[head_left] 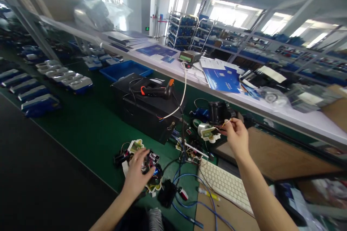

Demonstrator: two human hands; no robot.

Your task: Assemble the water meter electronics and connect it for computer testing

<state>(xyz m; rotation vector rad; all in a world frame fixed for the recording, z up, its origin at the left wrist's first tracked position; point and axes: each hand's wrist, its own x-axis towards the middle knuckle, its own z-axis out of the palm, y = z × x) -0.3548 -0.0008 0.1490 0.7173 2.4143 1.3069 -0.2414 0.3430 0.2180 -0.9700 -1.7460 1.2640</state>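
My right hand (238, 136) is raised at the right, its thumb and fingers pinched on thin wires (226, 122). Just left of those fingertips is a green circuit board in a whitish frame (208, 134); I cannot tell whether the wires join it. Low on the green bench, my left hand (137, 175) rests over an opened electronic assembly (154, 157) with its fingers apart. Loose wires, dark parts and another whitish-framed board (136, 145) show around that hand, which hides part of the assembly.
A barcode scanner (157, 91) lies on a black box (138, 110). Blue cable (189, 175) loops beside a keyboard (225, 180). Above the bench runs a white shelf (173, 68) holding papers and a small device. Blue-and-white units (40, 104) line the left side.
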